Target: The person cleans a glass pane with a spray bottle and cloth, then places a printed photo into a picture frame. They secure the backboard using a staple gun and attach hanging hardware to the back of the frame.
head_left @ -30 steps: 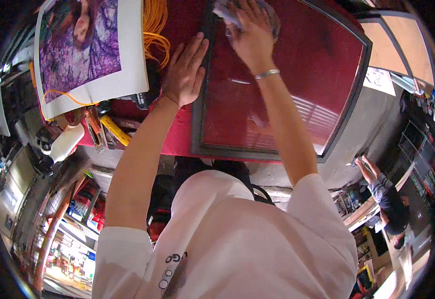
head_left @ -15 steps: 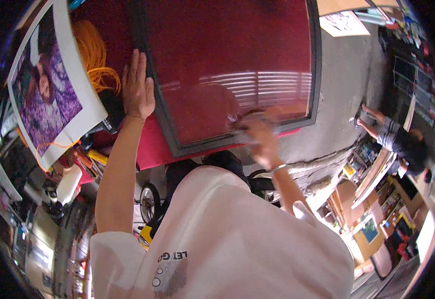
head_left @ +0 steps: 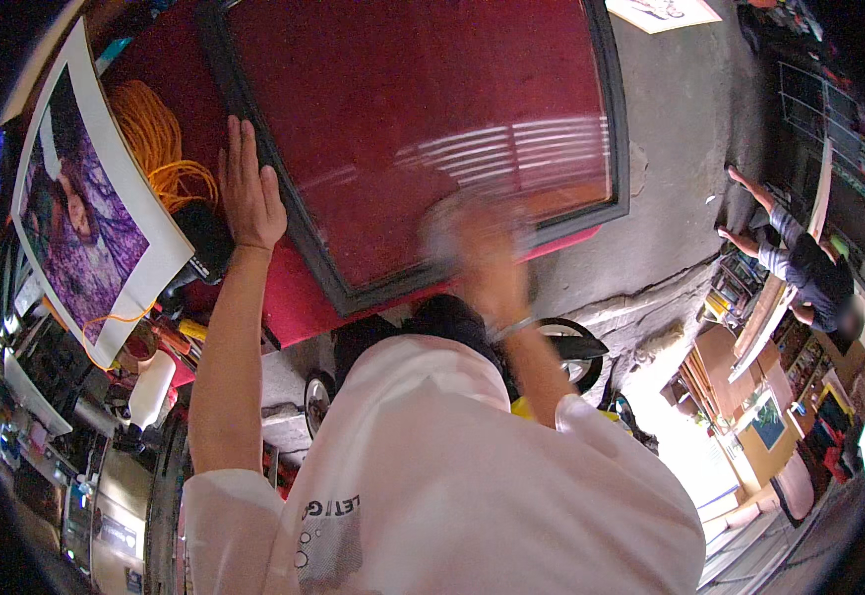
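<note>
Framed glass panel (head_left: 432,109), on red counter (head_left: 296,296): wiping seemingly unfinished, extent remaining unclear. Left hand (head_left: 252,198): flat, fingers extended, beside black frame (head_left: 299,213). Right hand (head_left: 492,260): at blurred greyish cloth (head_left: 442,228), near edge, grip indiscernible

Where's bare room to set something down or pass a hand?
Upper glass inside the black frame, beyond the blurred right hand. Also a wedge of red cloth between left forearm and frame. Crowded: left of the left hand, with orange cord, print and black item.
</note>
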{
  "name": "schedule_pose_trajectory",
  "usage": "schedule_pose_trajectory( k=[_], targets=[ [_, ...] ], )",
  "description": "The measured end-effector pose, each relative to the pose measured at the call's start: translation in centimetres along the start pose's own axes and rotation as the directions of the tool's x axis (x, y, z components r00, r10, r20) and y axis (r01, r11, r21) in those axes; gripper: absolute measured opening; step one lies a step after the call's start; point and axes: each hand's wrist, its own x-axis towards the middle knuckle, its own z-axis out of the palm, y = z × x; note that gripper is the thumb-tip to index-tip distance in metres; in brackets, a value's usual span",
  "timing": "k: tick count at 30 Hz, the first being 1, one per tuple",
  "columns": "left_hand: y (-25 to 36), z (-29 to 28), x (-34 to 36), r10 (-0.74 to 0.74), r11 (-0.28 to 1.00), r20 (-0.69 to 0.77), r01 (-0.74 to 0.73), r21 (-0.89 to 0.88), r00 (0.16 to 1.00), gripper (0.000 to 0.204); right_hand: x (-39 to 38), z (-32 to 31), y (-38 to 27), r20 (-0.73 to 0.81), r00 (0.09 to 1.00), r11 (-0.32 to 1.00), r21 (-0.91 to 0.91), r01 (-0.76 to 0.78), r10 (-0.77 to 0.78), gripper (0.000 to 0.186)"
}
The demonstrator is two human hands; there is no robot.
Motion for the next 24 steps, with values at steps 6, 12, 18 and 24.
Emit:
schedule_pose_trajectory(
  k=[6,12,18,24],
  targets=[
    [0.3,0.1,0.6,0.028,1.000,-0.009,-0.028,-0.009,1.000,0.058,4.2,2.4,6.3,-0.426,0.796,0.855,-0.093,-0.511,0.430,0.077],
    [0.1,0.0,0.7,0.044,0.996,0.011,-0.043,-0.078,0.999,0.060,5.2,0.6,-5.9,0.246,0.937,0.964,0.166,0.210,-0.247,0.060],
    [0.5,0.3,0.5,0.014,0.999,0.027,-0.013,-0.030,1.000,0.059,8.2,-1.4,11.3,-0.518,0.750,0.905,0.134,-0.403,0.411,0.058],
    [0.5,0.1,0.4,-0.012,0.999,0.079,0.015,-0.030,0.997,0.063,3.6,3.9,-9.1,0.106,0.966,0.915,0.358,0.186,-0.237,0.056]
  ],
)
